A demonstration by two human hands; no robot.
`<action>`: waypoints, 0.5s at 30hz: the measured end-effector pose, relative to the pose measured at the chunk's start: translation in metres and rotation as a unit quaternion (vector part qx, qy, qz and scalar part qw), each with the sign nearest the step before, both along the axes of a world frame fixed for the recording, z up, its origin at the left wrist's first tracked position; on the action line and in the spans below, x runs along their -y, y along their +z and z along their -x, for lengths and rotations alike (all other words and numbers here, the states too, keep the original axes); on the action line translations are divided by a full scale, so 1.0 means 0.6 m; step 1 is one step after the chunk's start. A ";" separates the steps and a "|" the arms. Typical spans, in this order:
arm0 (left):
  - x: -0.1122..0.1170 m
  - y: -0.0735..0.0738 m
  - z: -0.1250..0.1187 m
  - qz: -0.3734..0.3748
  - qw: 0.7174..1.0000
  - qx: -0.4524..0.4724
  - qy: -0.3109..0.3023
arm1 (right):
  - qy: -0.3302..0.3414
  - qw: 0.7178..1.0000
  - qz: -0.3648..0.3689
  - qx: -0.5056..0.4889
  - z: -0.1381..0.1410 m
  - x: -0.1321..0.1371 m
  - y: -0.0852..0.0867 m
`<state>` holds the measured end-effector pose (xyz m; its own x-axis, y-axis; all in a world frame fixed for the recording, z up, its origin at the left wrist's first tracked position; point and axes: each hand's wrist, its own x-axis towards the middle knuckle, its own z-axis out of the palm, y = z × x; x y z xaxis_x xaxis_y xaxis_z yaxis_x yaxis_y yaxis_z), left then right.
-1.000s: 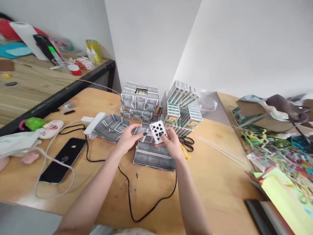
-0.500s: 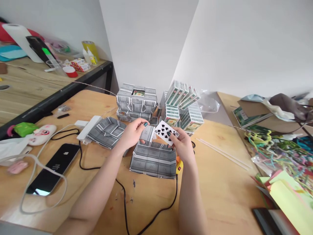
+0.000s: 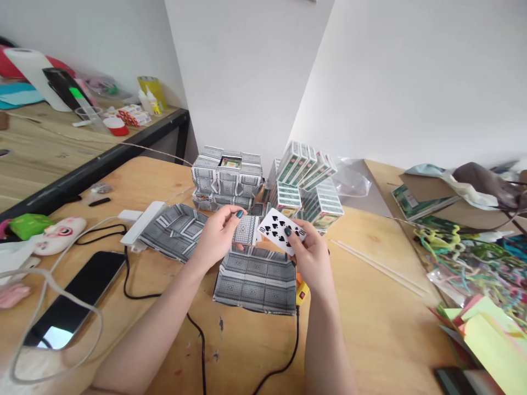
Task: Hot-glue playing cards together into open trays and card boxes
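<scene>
My left hand pinches a playing card whose grey patterned back faces me. In my right hand is a ten of spades, face toward me, thumb across its front. The two cards are side by side, their near edges close together. Below them lies an open tray made of playing cards. Another tray built of cards rests to the left, partly behind my left hand. A larger box covered in cards stands behind, with a window in its top.
Stacked card packs stand at the back right. A phone, a white power strip and cables lie left. A yellow glue gun sits beside the near tray. Two thin sticks, pipe cleaners and coloured paper are right.
The view has shifted slightly, so most things on the table appear a little lower. Both hands keep their cards in nearly the same place.
</scene>
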<state>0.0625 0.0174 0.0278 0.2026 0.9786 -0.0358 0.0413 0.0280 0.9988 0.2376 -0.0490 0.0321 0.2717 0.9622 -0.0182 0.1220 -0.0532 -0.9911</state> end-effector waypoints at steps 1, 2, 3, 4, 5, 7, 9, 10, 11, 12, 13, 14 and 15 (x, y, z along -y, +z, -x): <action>0.000 -0.002 -0.002 0.004 1.000 0.002 -0.007 | 0.010 1.000 0.000 0.010 0.003 -0.002 -0.003; 0.001 -0.003 -0.004 0.008 1.000 0.004 -0.013 | 0.020 1.000 -0.002 0.020 0.006 -0.003 -0.006; 0.002 -0.005 -0.006 0.010 1.000 0.006 -0.017 | 0.027 0.999 -0.005 0.029 0.009 -0.005 -0.009; 0.003 -0.006 -0.008 0.012 1.000 0.007 -0.018 | 0.031 0.999 -0.008 0.037 0.010 -0.006 -0.010; 0.004 -0.007 -0.010 0.013 1.000 0.008 -0.016 | 0.031 0.999 -0.011 0.042 0.011 -0.006 -0.010; 0.004 -0.007 -0.012 0.011 1.000 0.010 -0.006 | 0.011 0.999 -0.014 0.046 0.007 -0.005 -0.009; 0.002 -0.007 -0.012 0.007 1.000 0.011 0.001 | -0.015 0.999 -0.013 0.045 -0.001 -0.004 -0.008; 0.001 -0.007 -0.011 0.006 1.000 0.011 0.002 | -0.023 0.999 -0.011 0.048 -0.004 -0.003 -0.007; 0.000 -0.008 -0.010 0.006 1.000 0.010 0.002 | -0.024 0.998 -0.010 0.052 -0.007 -0.003 -0.008; -0.001 -0.008 -0.010 0.007 1.000 0.007 0.001 | -0.019 0.998 -0.009 0.058 -0.008 -0.004 -0.009; -0.002 -0.009 -0.009 0.007 1.000 0.004 -0.001 | -0.009 0.998 -0.008 0.063 -0.009 -0.004 -0.011; -0.003 -0.010 -0.008 0.008 1.000 0.000 -0.002 | 0.002 0.998 -0.006 0.068 -0.008 -0.005 -0.013; -0.004 -0.011 -0.008 0.007 1.000 -0.003 -0.003 | 0.010 0.997 -0.005 0.071 -0.006 -0.007 -0.015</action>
